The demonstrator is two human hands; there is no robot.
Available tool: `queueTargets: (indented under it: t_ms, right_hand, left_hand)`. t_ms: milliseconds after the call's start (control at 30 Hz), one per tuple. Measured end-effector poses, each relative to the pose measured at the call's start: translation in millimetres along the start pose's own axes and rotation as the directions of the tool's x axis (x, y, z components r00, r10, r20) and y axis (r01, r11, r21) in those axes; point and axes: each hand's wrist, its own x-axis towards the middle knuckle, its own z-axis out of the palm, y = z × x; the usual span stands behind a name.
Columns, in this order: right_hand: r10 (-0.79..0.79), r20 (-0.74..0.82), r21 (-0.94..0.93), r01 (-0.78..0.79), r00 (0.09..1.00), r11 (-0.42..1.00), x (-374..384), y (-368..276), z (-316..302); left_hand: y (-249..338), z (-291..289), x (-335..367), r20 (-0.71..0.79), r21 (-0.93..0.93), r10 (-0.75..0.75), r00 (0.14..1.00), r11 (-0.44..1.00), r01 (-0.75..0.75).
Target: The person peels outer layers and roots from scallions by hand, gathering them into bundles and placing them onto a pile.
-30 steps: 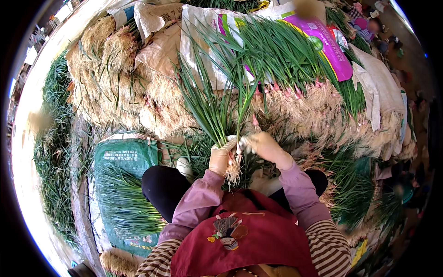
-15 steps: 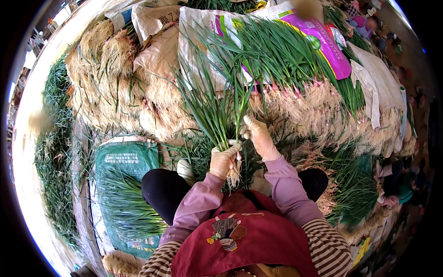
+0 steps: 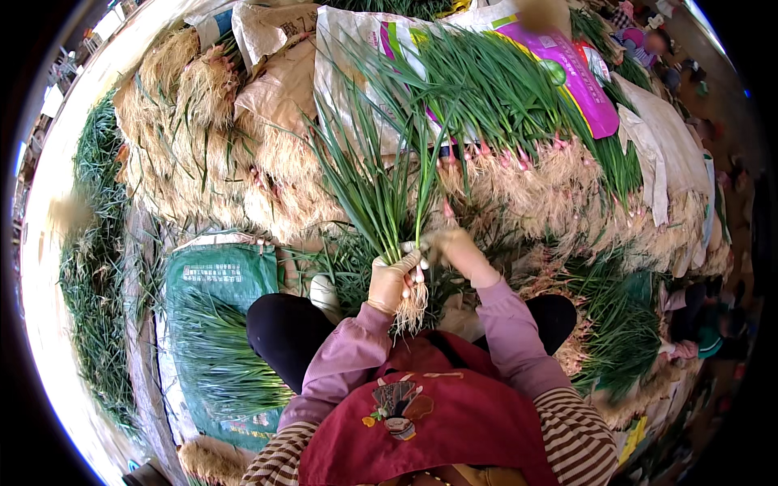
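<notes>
My left hand [image 3: 389, 286], in a pale glove, is closed around the lower stems of a bunch of green garlic [image 3: 371, 194]. The leaves fan upward and away from me, while pinkish bulbs and pale roots hang below the fist. Just to the right is my right hand [image 3: 458, 251], also gloved, beside the stems at the top of the left fist. Motion smears its fingers, so whether they grip a stalk cannot be made out.
Beyond my hands, a long pile of green garlic [image 3: 494, 97] lies roots toward me, partly under white and purple sacks [image 3: 559, 73]. A green sack [image 3: 223, 271] with more garlic is at left. Loose leaves [image 3: 101, 283] line the far left. People [image 3: 640, 49] are at the right.
My right hand has moved slightly down and its fingers have turned in toward the left fist, becoming blurred. The left hand keeps its hold on the bunch, nearly still.
</notes>
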Motion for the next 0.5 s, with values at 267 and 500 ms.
queueTargets:
  t_ms: [267,500]
  right_hand:
    - [-0.018,0.058,0.807,-0.036,0.998,0.59,31.5,-22.1,17.5]
    - [-0.009,0.207,-0.895,0.193,0.978,0.403,17.5,-6.5,4.9]
  left_hand:
    - [-1.4,-0.2,-3.1,0.094,-0.128,-0.026,0.995,0.991,0.038]
    - [18.1,-2.8,-12.7,-0.028,-0.106,0.215,0.976,0.97,-0.217]
